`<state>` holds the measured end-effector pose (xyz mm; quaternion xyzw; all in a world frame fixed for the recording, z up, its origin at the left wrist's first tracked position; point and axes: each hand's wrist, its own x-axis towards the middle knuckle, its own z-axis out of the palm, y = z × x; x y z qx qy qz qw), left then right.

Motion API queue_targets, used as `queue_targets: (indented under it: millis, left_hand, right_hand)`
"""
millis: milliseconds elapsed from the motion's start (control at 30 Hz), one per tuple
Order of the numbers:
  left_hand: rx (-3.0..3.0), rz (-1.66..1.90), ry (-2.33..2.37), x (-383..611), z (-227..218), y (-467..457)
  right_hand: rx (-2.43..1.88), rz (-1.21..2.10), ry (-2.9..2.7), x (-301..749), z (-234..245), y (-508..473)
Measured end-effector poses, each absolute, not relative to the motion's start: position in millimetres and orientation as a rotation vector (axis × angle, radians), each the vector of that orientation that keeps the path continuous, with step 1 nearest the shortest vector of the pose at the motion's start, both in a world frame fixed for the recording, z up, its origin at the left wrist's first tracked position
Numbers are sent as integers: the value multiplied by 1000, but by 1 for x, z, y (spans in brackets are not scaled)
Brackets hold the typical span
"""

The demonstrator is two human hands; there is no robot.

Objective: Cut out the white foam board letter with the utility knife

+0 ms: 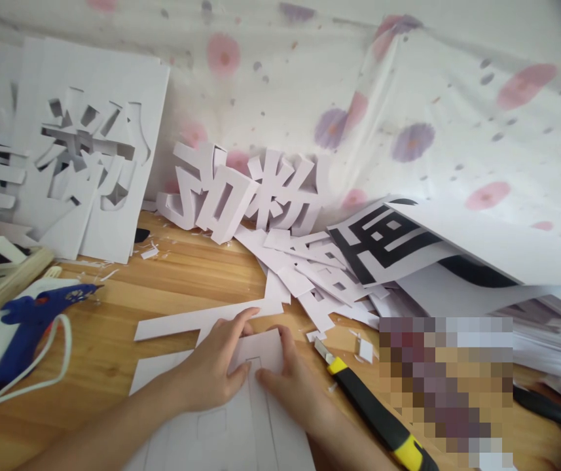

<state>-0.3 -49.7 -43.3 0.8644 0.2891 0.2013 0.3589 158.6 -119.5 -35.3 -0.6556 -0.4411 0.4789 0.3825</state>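
A white foam board with drawn outlines lies before me, its narrow far end between my hands. My left hand grips its left side, thumb on top and index finger bent over the far edge. On the right side, my right hand holds the board with its thumb on the face and fingers around the edge. Just beyond my left hand lies a cut white board strip. A black and yellow utility knife, blade out, rests beside my right hand.
A blue glue gun with a white cord lies left. Raised white letter shapes stand at the back, near cut-out boards. White offcuts pile up behind my hands. Printed sheets are stacked right; one patch there is pixelated.
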Motion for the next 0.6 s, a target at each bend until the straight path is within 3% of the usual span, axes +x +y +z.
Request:
queue_targets:
  millis: [600]
  left_hand:
    - [2271,549,755,1,-47,-50]
  right_hand:
    - [-1704,1303,-1156,166,-34,-118]
